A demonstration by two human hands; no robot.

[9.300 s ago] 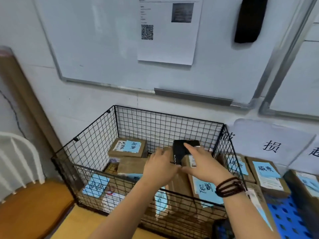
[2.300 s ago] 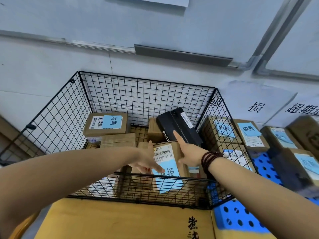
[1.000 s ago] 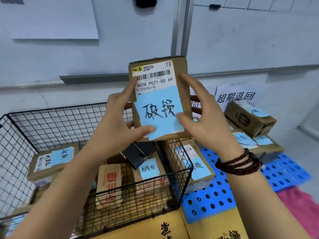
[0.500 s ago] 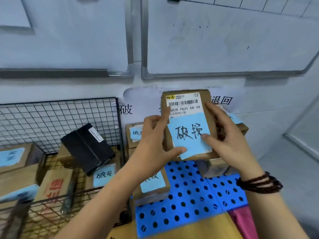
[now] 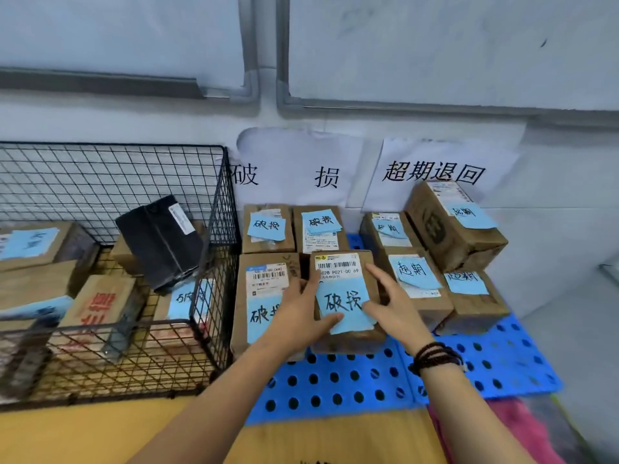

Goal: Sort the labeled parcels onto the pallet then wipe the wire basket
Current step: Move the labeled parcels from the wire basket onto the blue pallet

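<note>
Head view: brown cardboard parcel with blue note, aloft half-second earlier, now down on blue perforated plastic pallet; left hand, right hand fingers curled round it. Black wire basket not yet emptied.

- Wire basket ran off left edge; its near parcels blurred.
- Left hand hid held parcel's left side and part of neighbouring parcel's blue note.
</note>
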